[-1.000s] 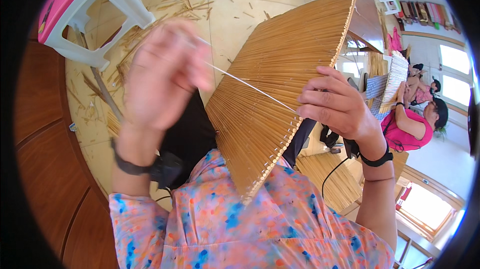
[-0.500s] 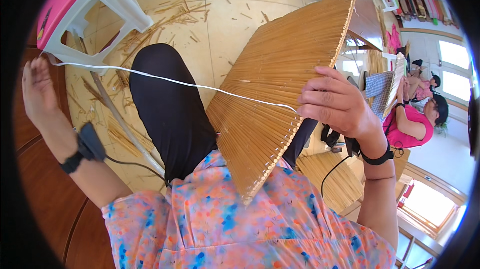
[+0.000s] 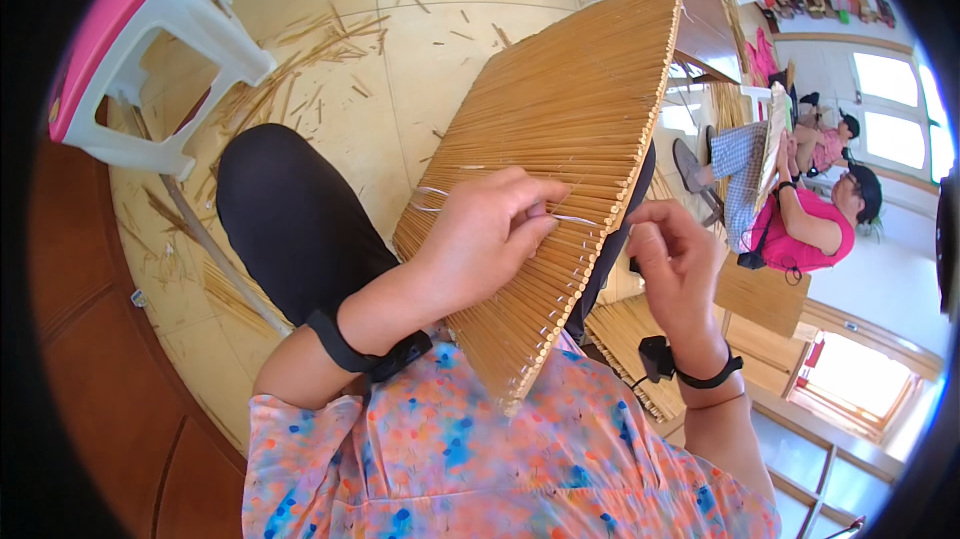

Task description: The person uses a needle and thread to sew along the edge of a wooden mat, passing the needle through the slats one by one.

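A panel of thin golden-brown stalks (image 3: 560, 89), laid side by side, leans slantwise across my lap. Short white stitches run along its right edge, where the cut stalk ends show. Over the panel, my left hand (image 3: 495, 229) is closed in a pinch on a white thread (image 3: 580, 220), which runs to the stitched edge. More of this thread loops on the panel at the left of that hand. Just beyond the right edge is my right hand (image 3: 675, 254), its fingers curled and thumb against them, apart from the panel. Whatever those fingertips hold is too small to make out.
A white stool with a pink seat (image 3: 160, 49) stands at the far left, beside a long grey pole (image 3: 220, 229). Broken stalk bits (image 3: 300, 64) litter the tiled floor. At the right, a person in pink (image 3: 810, 224) sits working on another panel. More stalks (image 3: 630, 344) lie low at the right.
My left hand has come from the far left, where the white thread was stretched long, onto the panel. My right hand has let go of the panel's edge and moved slightly down.
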`<state>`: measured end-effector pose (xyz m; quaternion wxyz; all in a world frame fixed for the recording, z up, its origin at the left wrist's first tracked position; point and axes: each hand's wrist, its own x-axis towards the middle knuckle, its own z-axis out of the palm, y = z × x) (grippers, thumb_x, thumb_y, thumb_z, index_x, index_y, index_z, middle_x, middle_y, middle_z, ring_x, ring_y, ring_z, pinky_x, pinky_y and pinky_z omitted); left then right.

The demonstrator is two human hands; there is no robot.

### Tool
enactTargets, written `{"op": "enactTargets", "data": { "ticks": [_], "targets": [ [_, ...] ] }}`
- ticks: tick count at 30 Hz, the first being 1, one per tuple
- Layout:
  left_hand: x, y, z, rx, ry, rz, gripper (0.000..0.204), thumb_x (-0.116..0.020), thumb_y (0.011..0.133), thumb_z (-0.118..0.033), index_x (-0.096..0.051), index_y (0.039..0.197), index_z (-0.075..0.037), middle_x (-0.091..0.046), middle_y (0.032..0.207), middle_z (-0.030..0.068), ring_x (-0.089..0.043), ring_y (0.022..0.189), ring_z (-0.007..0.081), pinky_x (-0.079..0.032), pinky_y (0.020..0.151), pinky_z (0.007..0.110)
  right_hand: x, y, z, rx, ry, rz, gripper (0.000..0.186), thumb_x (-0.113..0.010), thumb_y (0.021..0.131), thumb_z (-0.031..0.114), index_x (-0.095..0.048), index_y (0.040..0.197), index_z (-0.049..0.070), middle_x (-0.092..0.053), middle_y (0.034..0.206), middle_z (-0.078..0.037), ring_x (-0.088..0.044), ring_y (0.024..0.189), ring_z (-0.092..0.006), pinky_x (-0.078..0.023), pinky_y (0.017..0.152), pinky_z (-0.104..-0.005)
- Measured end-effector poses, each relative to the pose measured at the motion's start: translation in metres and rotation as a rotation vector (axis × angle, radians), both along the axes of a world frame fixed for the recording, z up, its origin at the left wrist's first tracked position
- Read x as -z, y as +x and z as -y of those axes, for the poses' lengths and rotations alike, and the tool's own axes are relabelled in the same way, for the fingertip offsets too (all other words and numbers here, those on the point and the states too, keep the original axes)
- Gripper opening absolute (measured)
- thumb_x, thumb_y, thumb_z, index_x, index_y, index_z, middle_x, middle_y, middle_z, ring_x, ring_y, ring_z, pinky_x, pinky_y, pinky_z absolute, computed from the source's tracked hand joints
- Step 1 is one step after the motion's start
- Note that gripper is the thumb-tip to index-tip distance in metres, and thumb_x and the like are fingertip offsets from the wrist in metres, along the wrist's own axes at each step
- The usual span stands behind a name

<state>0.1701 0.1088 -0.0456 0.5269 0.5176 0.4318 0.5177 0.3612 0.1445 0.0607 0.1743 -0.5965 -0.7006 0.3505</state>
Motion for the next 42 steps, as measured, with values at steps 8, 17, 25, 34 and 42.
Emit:
{"op": "enactTargets", "data": {
  "ticks": [8,17,25,34,42],
  "targets": [
    [-0.013,0.018,-0.006,0.051,-0.019,0.135,0.006,-0.058,0.092,-0.002,-0.061,0.09,0.002,-0.053,0.08,0.0055,-0.057,0.06,0.0107,-0.045,0.056,0.024,0.009,-0.013,0.019,0.132,-0.199,-0.236,0.041,-0.07,0.078,0.005,-0.04,0.106,-0.001,-0.065,0.082,-0.007,-0.057,0.064,-0.0046,-0.046,0.054,-0.0209],
    [-0.018,0.011,-0.013,0.007,-0.019,0.201,0.008,-0.064,0.088,-0.001,-0.064,0.096,0.001,-0.059,0.079,0.0075,-0.059,0.06,0.0117,-0.046,0.055,0.025,0.013,0.0,0.006,0.172,-0.189,-0.426,0.032,-0.059,0.079,-0.004,-0.042,0.106,-0.001,-0.065,0.096,-0.01,-0.063,0.086,-0.0086,-0.052,0.073,-0.0232],
    [-0.014,0.019,-0.011,0.032,0.08,0.026,0.026,-0.067,0.084,0.004,-0.064,0.109,-0.002,-0.058,0.081,0.0057,-0.061,0.065,0.0122,-0.05,0.058,0.025,0.024,0.003,-0.004,0.079,-0.184,-0.396,0.031,-0.06,0.077,-0.004,-0.044,0.103,0.001,-0.06,0.082,-0.001,-0.052,0.067,-0.0012,-0.042,0.057,-0.0179],
    [-0.021,0.024,-0.006,-0.204,0.202,-0.347,0.009,-0.065,0.086,-0.004,-0.061,0.094,-0.003,-0.058,0.082,0.0098,-0.058,0.066,0.0256,-0.048,0.062,0.031,0.03,-0.011,-0.007,0.003,-0.143,-0.362,0.031,-0.062,0.074,-0.004,-0.046,0.099,0.002,-0.054,0.072,0.001,-0.045,0.059,0.0001,-0.037,0.05,-0.0181],
    [-0.01,0.0,-0.01,0.262,-0.411,0.817,0.009,-0.056,0.097,-0.01,-0.059,0.095,-0.001,-0.055,0.073,-0.0008,-0.051,0.066,0.0064,-0.042,0.064,0.02,0.029,-0.028,-0.006,-0.008,-0.175,-0.425,0.029,-0.063,0.076,-0.003,-0.047,0.1,0.001,-0.058,0.075,0.0,-0.051,0.062,-0.0004,-0.04,0.052,-0.0181]
  ]
}}
